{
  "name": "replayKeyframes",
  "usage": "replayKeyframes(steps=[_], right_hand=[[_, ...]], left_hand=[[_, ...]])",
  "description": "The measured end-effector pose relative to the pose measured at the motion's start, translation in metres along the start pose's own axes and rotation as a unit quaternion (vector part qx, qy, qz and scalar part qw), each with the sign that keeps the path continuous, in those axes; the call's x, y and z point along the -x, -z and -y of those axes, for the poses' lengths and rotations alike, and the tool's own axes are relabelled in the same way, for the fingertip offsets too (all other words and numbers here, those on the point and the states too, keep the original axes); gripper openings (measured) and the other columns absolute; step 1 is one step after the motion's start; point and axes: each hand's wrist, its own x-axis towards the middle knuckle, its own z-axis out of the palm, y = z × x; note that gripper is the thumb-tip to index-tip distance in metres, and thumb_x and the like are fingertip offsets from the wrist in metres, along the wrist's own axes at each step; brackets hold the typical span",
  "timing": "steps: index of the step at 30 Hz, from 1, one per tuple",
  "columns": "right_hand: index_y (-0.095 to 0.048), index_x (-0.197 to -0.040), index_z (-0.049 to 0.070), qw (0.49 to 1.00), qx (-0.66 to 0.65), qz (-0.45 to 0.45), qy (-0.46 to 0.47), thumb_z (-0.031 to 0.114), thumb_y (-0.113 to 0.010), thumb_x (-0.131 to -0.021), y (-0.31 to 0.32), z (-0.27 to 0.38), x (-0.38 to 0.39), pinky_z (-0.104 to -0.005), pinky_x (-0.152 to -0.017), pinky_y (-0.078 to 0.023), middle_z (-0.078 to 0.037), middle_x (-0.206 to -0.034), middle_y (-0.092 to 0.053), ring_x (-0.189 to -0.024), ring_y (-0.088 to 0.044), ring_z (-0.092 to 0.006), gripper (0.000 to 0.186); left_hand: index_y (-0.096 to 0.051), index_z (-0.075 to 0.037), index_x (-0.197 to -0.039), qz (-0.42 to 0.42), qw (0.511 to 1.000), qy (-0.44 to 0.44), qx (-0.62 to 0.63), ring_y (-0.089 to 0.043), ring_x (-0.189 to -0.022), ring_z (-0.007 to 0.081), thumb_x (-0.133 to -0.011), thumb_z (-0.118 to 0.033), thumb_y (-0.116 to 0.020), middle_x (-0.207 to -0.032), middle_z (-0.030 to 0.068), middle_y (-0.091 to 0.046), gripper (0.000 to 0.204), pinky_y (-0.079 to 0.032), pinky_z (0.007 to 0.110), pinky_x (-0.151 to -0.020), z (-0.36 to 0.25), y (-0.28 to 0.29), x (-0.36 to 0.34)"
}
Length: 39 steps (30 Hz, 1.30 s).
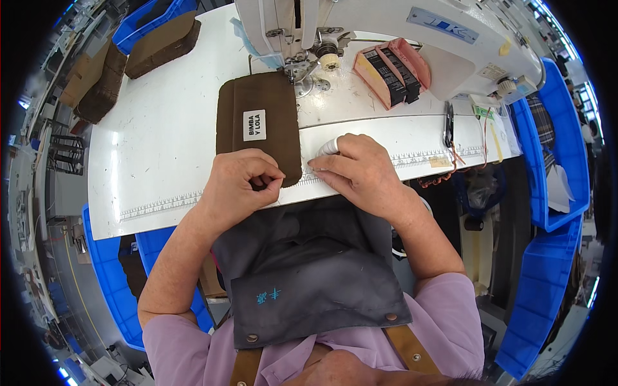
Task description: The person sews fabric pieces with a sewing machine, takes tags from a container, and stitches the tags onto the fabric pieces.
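A dark brown fabric pouch (261, 122) with a small white label lies flat on the white sewing table (161, 154), its far end under the needle of the white sewing machine (302, 32). My left hand (241, 183) rests on the pouch's near corner with its fingers curled and pinched together on the edge. My right hand (357, 170) lies just to the right of the pouch on the table's front edge. Its fingertips press down beside the pouch, and a white cover sits on one finger.
Stacks of brown pieces (161, 45) lie at the table's far left. A pink box with black items (389, 71) stands right of the needle. Black scissors (448, 122) lie at the right. Blue bins (560, 141) flank the table on both sides. A dark apron covers my lap.
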Motion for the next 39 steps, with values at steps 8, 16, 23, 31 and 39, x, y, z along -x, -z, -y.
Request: replayKeyframes(steps=[8,16,23,31,39], right_hand=[[-0.074,-0.099,0.012,1.0,-0.013,0.01,0.017,0.017,-0.083,-0.078,-0.008,0.006,-0.004,-0.0397,-0.071,-0.048,-0.004,-0.084,-0.056,-0.082,-0.06,-0.0244,0.023],[-0.075,-0.103,0.013,0.999,-0.02,0.002,0.029,0.018,-0.085,-0.076,-0.012,0.007,-0.008,-0.0398,-0.068,-0.046,-0.003,-0.082,-0.055,-0.077,-0.058,-0.025,0.029],[-0.074,-0.101,0.011,0.999,-0.044,0.024,0.013,0.018,-0.083,-0.077,-0.013,0.009,-0.017,-0.042,-0.074,-0.051,-0.005,-0.085,-0.06,-0.085,-0.063,-0.027,0.027],[-0.072,-0.096,0.01,1.0,-0.021,0.017,0.011,0.018,-0.082,-0.079,-0.021,0.006,-0.024,-0.0424,-0.071,-0.052,-0.006,-0.079,-0.062,-0.078,-0.066,-0.0275,0.022],[-0.072,-0.097,0.011,1.0,-0.016,0.015,0.014,0.017,-0.082,-0.077,-0.02,0.004,-0.023,-0.0409,-0.068,-0.052,-0.005,-0.081,-0.064,-0.076,-0.066,-0.0261,0.023]], left_hand=[[-0.076,0.0,-0.09,-0.016,0.999,-0.035,-0.029,-0.071,-0.078,0.0143,-0.079,0.003,-0.078,-0.093,0.007,-0.072,0.012,-0.058,0.027,-0.068,-0.001,-0.006,0.005],[-0.076,-0.001,-0.089,-0.005,0.973,-0.149,-0.175,-0.071,-0.077,0.0216,-0.078,0.002,-0.078,-0.09,0.0085,-0.07,0.012,-0.059,0.031,-0.069,-0.004,-0.006,0.003],[-0.074,0.002,-0.087,-0.014,0.997,0.048,0.054,-0.066,-0.076,0.0103,-0.078,0.003,-0.076,-0.093,0.0065,-0.072,0.008,-0.055,0.024,-0.068,0.01,0.001,0.001],[-0.074,0.002,-0.086,-0.011,0.984,0.108,0.142,-0.063,-0.078,0.0061,-0.08,0.002,-0.076,-0.094,0.0049,-0.072,0.006,-0.052,0.021,-0.069,0.016,0.002,-0.001],[-0.073,0.002,-0.085,-0.014,0.984,0.106,0.143,-0.063,-0.078,0.0064,-0.081,0.004,-0.074,-0.095,0.0059,-0.071,0.005,-0.053,0.022,-0.068,0.016,0.002,-0.002]])
